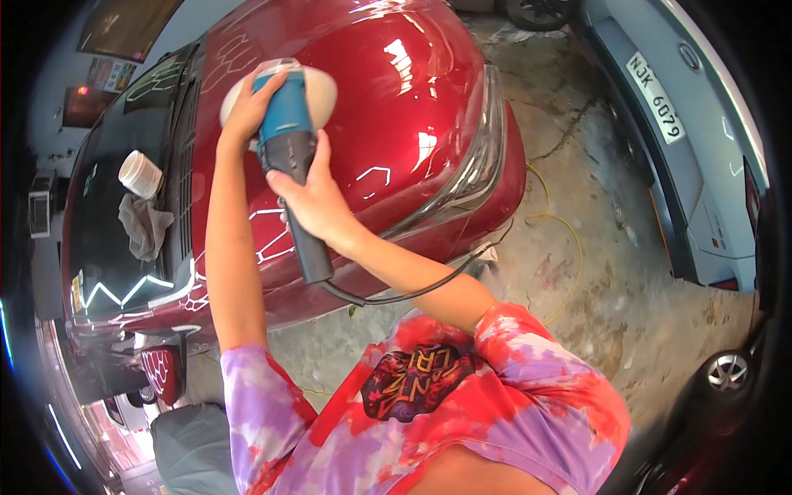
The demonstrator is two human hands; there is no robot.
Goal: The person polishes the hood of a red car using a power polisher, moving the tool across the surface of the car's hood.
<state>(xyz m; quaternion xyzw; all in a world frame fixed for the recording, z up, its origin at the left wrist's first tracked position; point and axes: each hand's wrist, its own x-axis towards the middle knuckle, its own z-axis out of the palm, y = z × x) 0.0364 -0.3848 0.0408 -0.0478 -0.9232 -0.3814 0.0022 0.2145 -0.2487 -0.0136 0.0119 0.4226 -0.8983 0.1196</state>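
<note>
A blue-and-black electric car polisher (283, 111) lies over the red car bonnet (377, 117), its white round pad (322, 96) against the paint. My left hand (250, 102) is wrapped over the polisher's blue head, fingers spread across its top. Farther back, my right hand (315, 195) grips the black body where it meets the handle. From the handle's end a black power cord (396, 299) droops under my right forearm towards the car's front corner. The pad's underside is hidden.
A white tub (140, 174) and a crumpled grey cloth (143, 226) rest on the windscreen's lower part. The clear headlight (476, 164) edges the bonnet. A yellow cord (578, 247) trails across the stained concrete floor (594, 216). At right stands a light-coloured vehicle (711, 204).
</note>
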